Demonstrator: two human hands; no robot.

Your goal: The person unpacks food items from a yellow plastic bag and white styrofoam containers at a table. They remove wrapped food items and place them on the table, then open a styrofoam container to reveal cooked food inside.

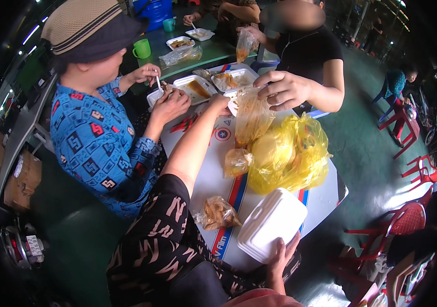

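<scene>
My left arm stretches far across the small table (216, 176). At its end, my left hand (220, 103) is closed at the edge of an open white foam food box (232, 102); some of its fingers are hidden. Near me, a closed white foam box (273, 225) sits tilted at the table's edge, its side gripped by my right hand (283, 254). Between the hands are a bulging yellow plastic bag (290, 153), a clear bag with orange-brown streaks (253, 117), a small tied bag (237, 162) and a clear bag of brown food (216, 213).
A person in a blue patterned shirt (93, 138) eats at the left. Opposite, a person in black reaches a hand (285, 89) over the clear bag. Foam boxes with food (196, 89) lie at the far end. Red plastic chairs (407, 222) stand at the right, cardboard boxes (23, 181) at left.
</scene>
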